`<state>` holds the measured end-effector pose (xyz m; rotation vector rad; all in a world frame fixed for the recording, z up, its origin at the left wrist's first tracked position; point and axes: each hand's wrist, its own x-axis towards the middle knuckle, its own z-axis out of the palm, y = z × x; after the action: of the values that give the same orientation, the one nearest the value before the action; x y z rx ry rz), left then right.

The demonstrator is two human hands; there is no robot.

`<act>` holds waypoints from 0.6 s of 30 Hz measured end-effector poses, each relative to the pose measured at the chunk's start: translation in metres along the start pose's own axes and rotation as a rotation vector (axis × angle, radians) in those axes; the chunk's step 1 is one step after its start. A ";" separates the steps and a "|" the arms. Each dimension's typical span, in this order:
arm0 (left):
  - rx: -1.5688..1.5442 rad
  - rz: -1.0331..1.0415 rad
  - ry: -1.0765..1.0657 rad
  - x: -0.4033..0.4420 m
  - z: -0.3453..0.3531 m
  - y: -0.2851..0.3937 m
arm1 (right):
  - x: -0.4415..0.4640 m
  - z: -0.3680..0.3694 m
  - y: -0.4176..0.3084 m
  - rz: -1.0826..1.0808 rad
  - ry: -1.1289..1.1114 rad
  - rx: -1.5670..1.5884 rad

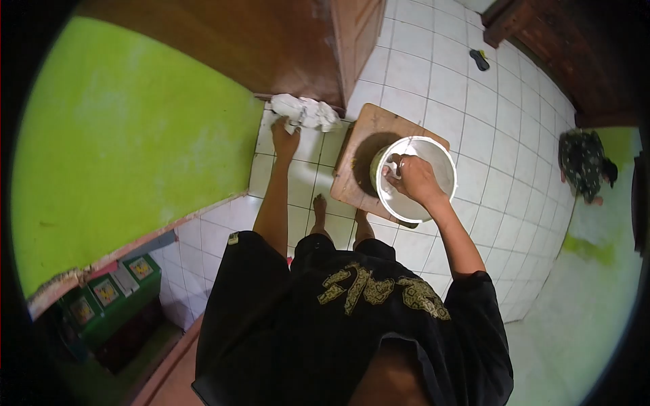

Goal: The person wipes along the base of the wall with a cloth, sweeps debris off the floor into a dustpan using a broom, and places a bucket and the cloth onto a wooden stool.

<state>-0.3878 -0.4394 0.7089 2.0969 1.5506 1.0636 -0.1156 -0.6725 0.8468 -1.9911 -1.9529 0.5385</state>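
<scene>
My left hand (286,141) reaches down beside the dark wooden door, its fingers closed on the near edge of a crumpled white bundle (315,114). Whether the bundle is cloth or plastic I cannot tell. My right hand (416,179) is over the mouth of a white bucket (443,152), fingers curled together inside the rim. Something pale shows at its fingertips, too small to name. The bucket stands tilted in view on a square wooden stool (365,125), covering its right part.
A brown wooden door (359,40) stands beyond the bundle. Green wall (135,115) lies to the left, with a green box (112,298) below it. Across the white tiled floor (440,74) are a dark sandal (479,59) and a person in patterned clothing (583,162).
</scene>
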 end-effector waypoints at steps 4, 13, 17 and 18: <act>-0.034 -0.012 -0.332 -0.075 -0.025 -0.014 | 0.007 0.004 0.002 -0.046 -0.056 0.021; -0.300 -0.152 -0.680 -0.187 -0.064 0.003 | -0.050 -0.077 -0.003 -0.027 -0.011 0.113; -0.455 -0.223 -0.808 -0.162 -0.076 0.082 | -0.061 -0.087 -0.002 0.028 -0.005 0.149; -0.439 -0.229 -0.861 -0.157 -0.077 0.097 | -0.063 -0.088 -0.003 0.054 -0.013 0.138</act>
<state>-0.3981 -0.6317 0.7644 1.6627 0.9724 0.2846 -0.0772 -0.7313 0.9298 -1.9640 -1.8206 0.6826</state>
